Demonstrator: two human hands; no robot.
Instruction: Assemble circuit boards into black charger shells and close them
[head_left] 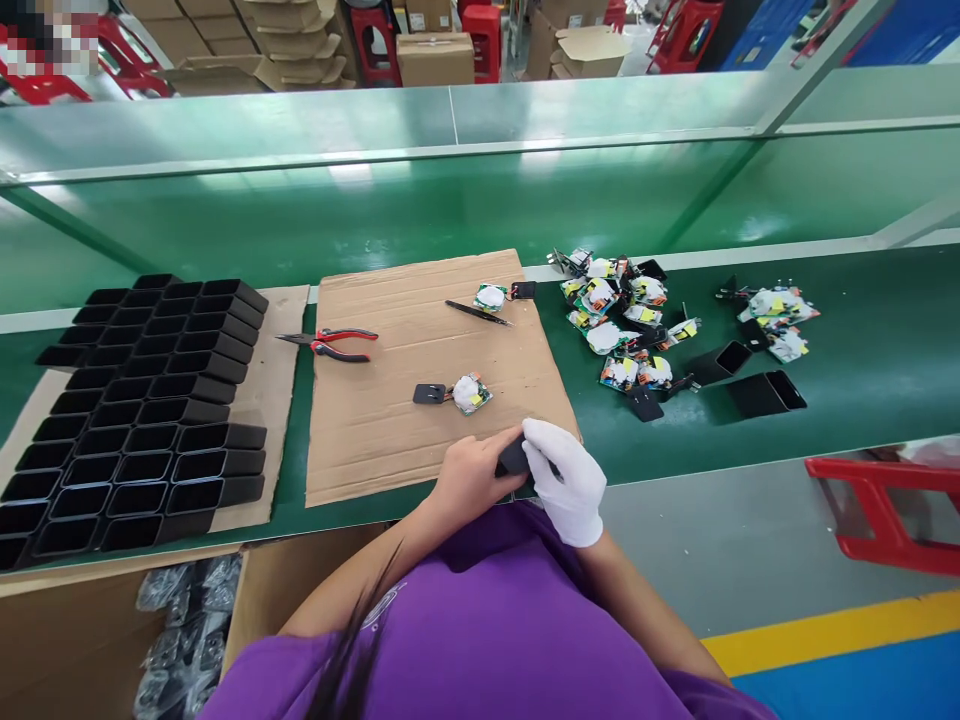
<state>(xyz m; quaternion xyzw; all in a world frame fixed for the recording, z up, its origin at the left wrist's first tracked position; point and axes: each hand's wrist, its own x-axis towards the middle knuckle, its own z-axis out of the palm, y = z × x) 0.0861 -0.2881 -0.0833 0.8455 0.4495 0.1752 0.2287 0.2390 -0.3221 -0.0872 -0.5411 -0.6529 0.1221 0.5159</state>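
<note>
The smooth black box-shaped plastic case (513, 457) looks light and stiff, its walls probably a little slippery, more so against cloth than skin. The broad side walls should give the surest hold; pressing hard near a thin edge could flex it.

It is over the near edge of the flat brown cardboard sheet (375, 430), between four and five o'clock from the sheet's middle. The bare left hand (471, 472) has its fingers closed round the left side; the right hand in a white cloth glove (566, 480) has its fingers drawn narrow, gripping the right side.

What shows is plain, dark and straight-sided; the fingers cover most of it, so its contents cannot be told.
</note>
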